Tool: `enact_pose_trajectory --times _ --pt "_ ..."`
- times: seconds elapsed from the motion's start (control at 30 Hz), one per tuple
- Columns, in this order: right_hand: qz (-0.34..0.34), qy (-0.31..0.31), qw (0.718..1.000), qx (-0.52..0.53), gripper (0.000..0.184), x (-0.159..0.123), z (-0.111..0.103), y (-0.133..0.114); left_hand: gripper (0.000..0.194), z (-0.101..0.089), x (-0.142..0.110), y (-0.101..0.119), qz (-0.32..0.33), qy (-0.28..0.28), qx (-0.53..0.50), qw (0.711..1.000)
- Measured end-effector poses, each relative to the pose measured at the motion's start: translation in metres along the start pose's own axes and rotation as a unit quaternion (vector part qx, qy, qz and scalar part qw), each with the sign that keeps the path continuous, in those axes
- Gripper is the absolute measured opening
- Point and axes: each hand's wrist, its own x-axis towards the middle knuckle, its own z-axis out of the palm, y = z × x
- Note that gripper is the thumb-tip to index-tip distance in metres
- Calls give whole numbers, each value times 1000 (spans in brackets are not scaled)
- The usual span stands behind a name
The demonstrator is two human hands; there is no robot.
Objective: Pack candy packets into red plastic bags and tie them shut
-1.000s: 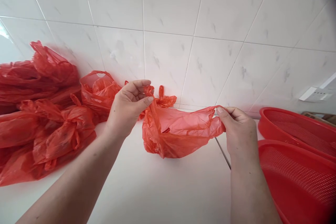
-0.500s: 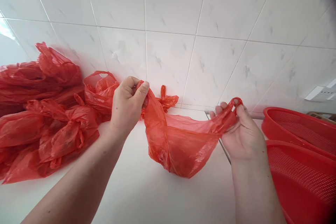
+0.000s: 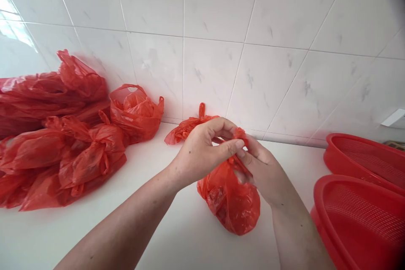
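Observation:
Both hands meet over a red plastic bag [image 3: 234, 198], whose rounded lower part hangs beneath them, low over the white surface. My left hand [image 3: 210, 145] pinches the bag's gathered top between thumb and fingers. Close against it, my right hand [image 3: 261, 164] is closed on the bag's handles too, with its fingers partly hidden behind the plastic. A bunched end of red plastic pokes up between the two hands. What the bag holds cannot be made out.
Several tied red bags [image 3: 85, 160] are heaped on the left, beside an open-topped red bag [image 3: 136, 114]. A crumpled red bag [image 3: 183, 128] lies by the tiled wall [image 3: 211, 71]. Two red perforated baskets [image 3: 322, 185] stand on the right of the white tabletop [image 3: 171, 228].
My hands were wide apart, stretching the bag's handles. They have come together, gathering its top, and the bag's body now hangs narrower below them.

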Motion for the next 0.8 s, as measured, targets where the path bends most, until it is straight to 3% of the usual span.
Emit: enact_pose_trajectory --times 0.1,0.17,0.23,0.3,0.37,0.43,0.57,0.63,0.8 --pt "21 -8 999 -41 31 1 -4 4 30 -4 -4 -5 25 -40 72 996" --pt "37 35 998 -41 36 2 -5 4 39 -7 -6 -11 82 12 129 988" --pt "45 70 996 -20 38 2 -3 2 39 -8 -8 -17 134 26 210 968" --pt "47 80 996 4 40 3 0 -1 32 -8 -9 -23 159 -19 289 944" --pt "47 68 997 4 41 3 0 -4 11 -7 -9 -29 157 -60 355 920" --pt "47 45 998 -21 41 4 -4 -3 9 -6 -8 -35 124 -49 389 912" --pt "37 -33 998 -37 43 4 -21 6 13 -9 -7 -48 39 24 312 949" --pt "23 -61 997 -43 47 3 -27 9 13 -9 -8 -54 4 21 226 974" --pt "40 -23 988 -149 25 4 -25 10 22 -8 -9 -65 -91 -14 96 991"
